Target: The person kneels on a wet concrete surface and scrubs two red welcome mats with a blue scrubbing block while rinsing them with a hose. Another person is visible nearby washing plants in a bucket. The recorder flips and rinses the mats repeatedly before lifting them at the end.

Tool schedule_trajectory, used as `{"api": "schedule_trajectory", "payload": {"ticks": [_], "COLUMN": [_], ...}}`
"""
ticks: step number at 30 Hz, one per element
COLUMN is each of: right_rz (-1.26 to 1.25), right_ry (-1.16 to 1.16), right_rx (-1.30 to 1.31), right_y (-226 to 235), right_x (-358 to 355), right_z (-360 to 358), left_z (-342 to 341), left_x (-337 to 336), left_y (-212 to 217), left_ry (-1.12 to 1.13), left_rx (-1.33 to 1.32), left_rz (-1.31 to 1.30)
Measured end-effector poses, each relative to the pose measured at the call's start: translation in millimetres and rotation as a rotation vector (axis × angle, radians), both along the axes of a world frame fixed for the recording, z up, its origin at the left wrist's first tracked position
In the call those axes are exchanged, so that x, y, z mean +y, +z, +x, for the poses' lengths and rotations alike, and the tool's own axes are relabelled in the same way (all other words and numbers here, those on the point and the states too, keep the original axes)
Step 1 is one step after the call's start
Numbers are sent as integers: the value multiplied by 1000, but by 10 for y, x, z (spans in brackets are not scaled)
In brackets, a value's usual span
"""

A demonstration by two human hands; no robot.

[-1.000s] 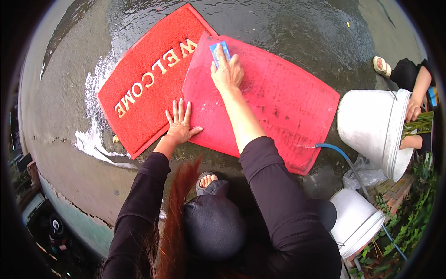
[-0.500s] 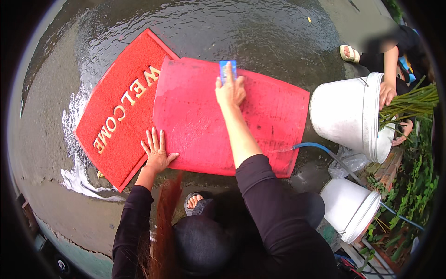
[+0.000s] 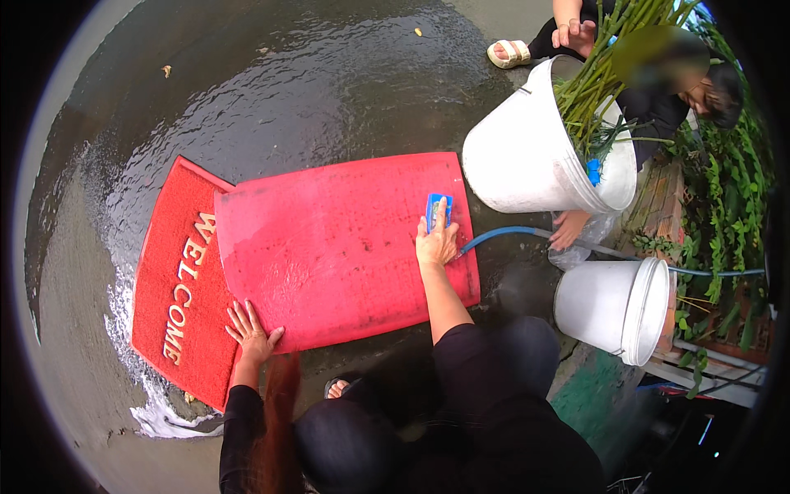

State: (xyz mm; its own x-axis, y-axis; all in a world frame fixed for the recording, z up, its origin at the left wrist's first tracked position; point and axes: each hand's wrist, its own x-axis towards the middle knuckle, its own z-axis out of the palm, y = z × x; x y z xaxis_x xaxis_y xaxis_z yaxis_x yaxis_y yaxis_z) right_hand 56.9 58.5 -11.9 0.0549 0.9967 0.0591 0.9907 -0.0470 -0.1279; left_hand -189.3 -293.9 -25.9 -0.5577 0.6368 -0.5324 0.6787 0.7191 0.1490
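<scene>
- The view looks straight down over a person crouching on wet grey concrete ground (image 3: 313, 90), dark sleeves reaching forward from the lower edge.
- A plain pink-red rectangular rubber mat (image 3: 337, 247) lies flat on the ground, overlapping the right edge of a red bristly doormat with pale lettering (image 3: 177, 288).
- The right hand (image 3: 436, 243) is closed over a small blue scrubbing brush (image 3: 436, 210), pressing it on the pink-red mat near that mat's far right corner.
- The left hand (image 3: 251, 333) lies flat, fingers spread wide, holding nothing, at the near left corner of the pink-red mat where it meets the doormat.
- White soapy foam (image 3: 136, 387) rims the doormat's left and near edges.
- A blue hose (image 3: 510, 235) runs along the ground from beside the right hand toward the right.
- Just beyond the mat's far right corner, a large white plastic bucket (image 3: 518, 156) is tilted, with a bundle of long green plant stems (image 3: 601, 74) sticking out of its mouth.
- Another person sits behind that bucket; 1 of their hands (image 3: 568, 230) reaches down under it near the hose.
- A 2nd white plastic bucket (image 3: 613, 305) lies tipped on its side to the right of the mat, near its near right corner.
- Green leafy plants (image 3: 724, 206) line the far right edge of the ground.
</scene>
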Motion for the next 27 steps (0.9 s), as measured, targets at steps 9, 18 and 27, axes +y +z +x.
{"api": "schedule_trajectory", "payload": {"ticks": [9,18,27], "right_rz": [-666,-597,-416], "right_ry": [722,711,774], "right_rx": [-172,558,617], "right_y": [757,1671,1173], "right_x": [-6,139,364], "right_z": [-100,1905,1780], "left_z": [-149,-750,1802], "left_x": [343,1694,3749], "left_y": [404,1164,2847], "left_ry": [-49,-294,-724], "left_rx": [-187,143,12], "left_rz": [-425,-122,332]}}
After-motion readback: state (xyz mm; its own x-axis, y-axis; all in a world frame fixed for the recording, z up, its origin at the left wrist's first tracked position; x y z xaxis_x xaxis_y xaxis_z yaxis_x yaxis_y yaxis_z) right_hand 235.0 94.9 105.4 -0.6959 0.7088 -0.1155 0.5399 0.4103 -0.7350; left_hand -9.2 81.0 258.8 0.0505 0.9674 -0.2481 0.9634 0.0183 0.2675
